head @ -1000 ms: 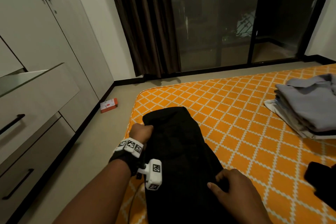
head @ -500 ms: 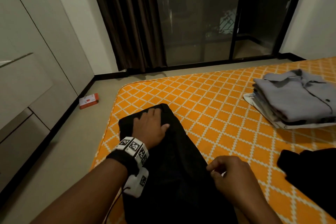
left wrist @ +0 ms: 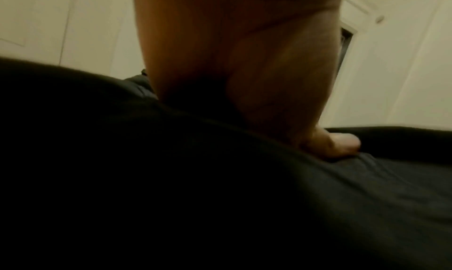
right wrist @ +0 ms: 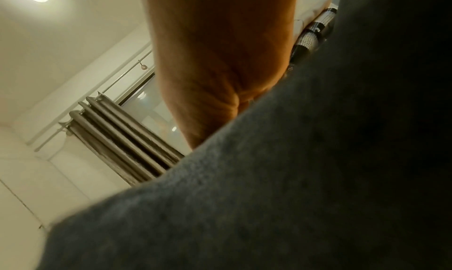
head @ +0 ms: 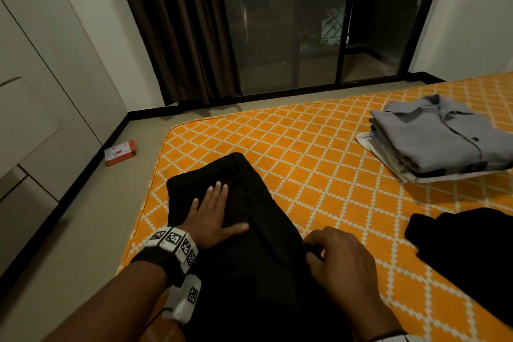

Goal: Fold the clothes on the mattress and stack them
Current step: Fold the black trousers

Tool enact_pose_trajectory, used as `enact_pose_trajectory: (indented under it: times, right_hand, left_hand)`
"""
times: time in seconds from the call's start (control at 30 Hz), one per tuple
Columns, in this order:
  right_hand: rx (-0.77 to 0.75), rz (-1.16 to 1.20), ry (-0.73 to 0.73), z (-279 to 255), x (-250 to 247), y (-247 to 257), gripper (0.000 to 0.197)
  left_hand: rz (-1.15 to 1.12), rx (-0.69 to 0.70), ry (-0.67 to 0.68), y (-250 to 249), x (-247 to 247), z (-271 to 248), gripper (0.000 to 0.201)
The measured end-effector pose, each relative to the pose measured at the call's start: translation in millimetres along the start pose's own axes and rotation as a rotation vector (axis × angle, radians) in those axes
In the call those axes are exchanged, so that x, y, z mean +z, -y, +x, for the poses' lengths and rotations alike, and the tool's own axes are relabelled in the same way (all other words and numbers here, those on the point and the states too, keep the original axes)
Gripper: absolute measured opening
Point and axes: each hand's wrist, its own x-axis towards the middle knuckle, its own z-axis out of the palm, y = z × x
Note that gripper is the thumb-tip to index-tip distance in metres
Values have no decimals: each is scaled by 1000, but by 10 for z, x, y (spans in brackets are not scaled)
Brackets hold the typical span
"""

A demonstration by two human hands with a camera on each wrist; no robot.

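While the left hand (head: 212, 214) presses flat on black trousers (head: 249, 230), the right hand (head: 337, 261) pinches their edge.

I see bare mattress (head: 319, 164) between the black garment (head: 249, 230) and the folded stack (head: 441, 141) (right edge); another dark garment (head: 466, 253) blocks nearer.

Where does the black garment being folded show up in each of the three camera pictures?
Head: black garment lies lower centre on the orange mattress, under both hands.
Left wrist: it fills the lower half, beneath the left hand.
Right wrist: greyish cloth, lower right.
Shared landmark: dark curtain, also in the right wrist view.
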Motion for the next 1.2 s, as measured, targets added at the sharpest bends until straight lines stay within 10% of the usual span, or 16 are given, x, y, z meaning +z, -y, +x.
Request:
enact_pose_trajectory:
  times: [0.1,0.2,0.3,0.47,0.73,0.9,1.03,1.2]
  right_hand:
    - [290,66,-196,51,-145,-98,12]
    - [468,-1,-62,53,-178,-184,27]
    - [336,-58,-26,32,-147,-153,8]
    - [-125,-71,138,96,-116,-135,53]
    - [264,-69,67,53,-15,-108,33]
    - [201,-93,49,29,-50,2,22]
    - [292,-78,232,31,10,-81,83]
    - [311,73,248,44,55,-197,60]
  left_hand:
    - [121,0,45,46,63,-28,161]
    - [163,-14,54,35,67,-44,158]
    - [173,-47,80,-29,40,-69,140]
    - [251,41,-5,-331,-12,26,112]
    - [218,-68,97,-636,-102,658,77]
    - [239,-148,148,-787,-229,864,88]
    - [51,-71,109,-611,-270,842,112]
    - [-166,-61,85,-457,-663,777,126]
